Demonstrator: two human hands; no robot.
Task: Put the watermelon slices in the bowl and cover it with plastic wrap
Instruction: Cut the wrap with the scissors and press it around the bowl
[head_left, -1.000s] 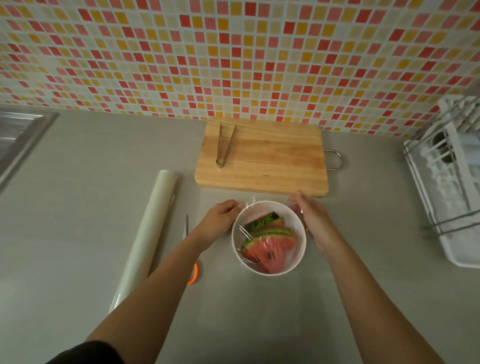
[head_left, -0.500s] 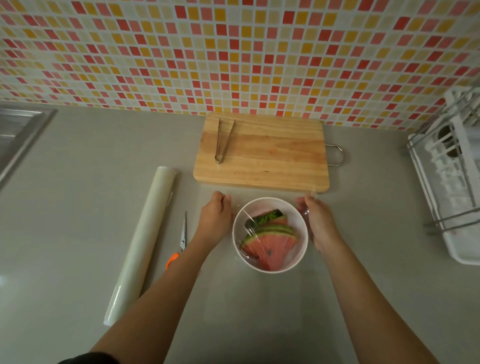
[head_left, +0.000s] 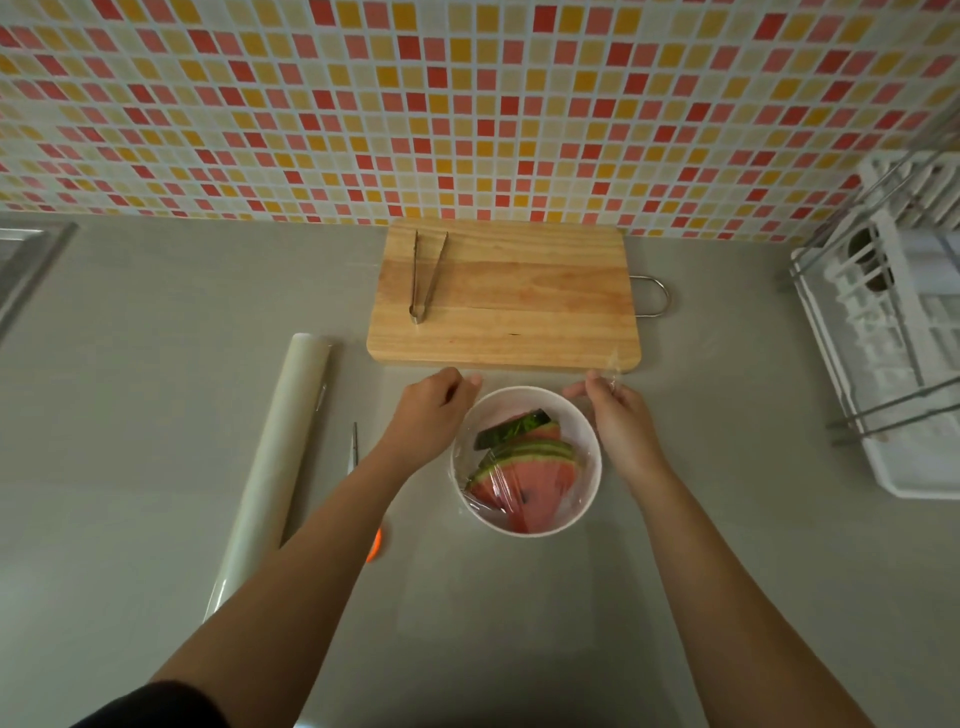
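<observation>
Now both hands (head_left: 431, 415) (head_left: 621, 423) pinch wrap (head_left: 614, 362) over bowl (head_left: 532, 530).

Between the fingers of the left hand (head_left: 431, 415) and right hand (head_left: 618, 421), the bowl (head_left: 576, 415) is plain white. The watermelon slices (head_left: 524, 483) are pink-red with green rinds, under clear, glinting plastic wrap (head_left: 614, 364). Beyond the fingertips the cutting board (head_left: 519, 291) is pale banded wood and the tongs (head_left: 423, 275) silver. The wall (head_left: 467, 104) is a mosaic of red, pink, orange and cream squares.
</observation>
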